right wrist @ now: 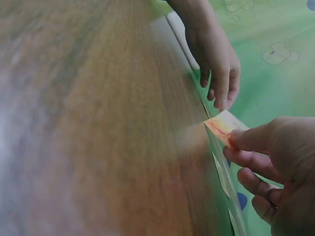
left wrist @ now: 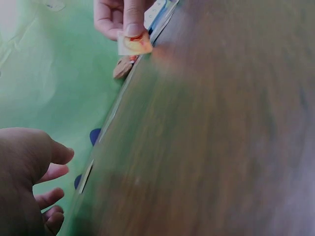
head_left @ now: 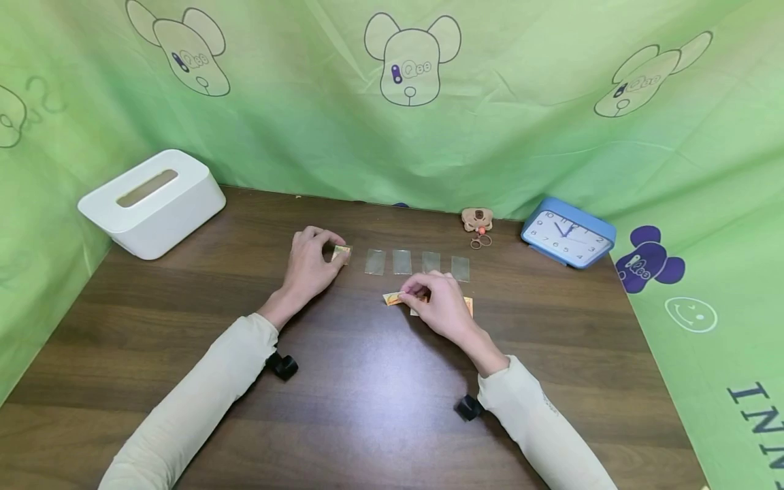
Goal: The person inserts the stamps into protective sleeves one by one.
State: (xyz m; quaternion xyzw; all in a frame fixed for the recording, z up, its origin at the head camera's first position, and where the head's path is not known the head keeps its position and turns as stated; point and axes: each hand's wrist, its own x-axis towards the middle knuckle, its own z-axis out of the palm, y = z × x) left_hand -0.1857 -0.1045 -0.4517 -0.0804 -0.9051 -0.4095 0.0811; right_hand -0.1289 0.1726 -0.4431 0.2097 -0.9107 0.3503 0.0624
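Observation:
My right hand pinches an orange-and-yellow postage stamp between thumb and fingertips, above the table. Its serrated edge shows in the right wrist view, where the stamp is tilted. Partly hidden beneath that hand, more orange stamps lie on the table. My left hand is around a clear sleeve with a yellowish stamp in it, at the left end of a row. In the left wrist view, the left hand's fingers are loosely bent and apart from the thumb, with nothing seen between them.
Several clear sleeves lie in a row right of the left hand. Behind them sits a brown bear-shaped keychain. A blue clock stands at the back right, a white tissue box at the back left. Green cloth hangs behind the table.

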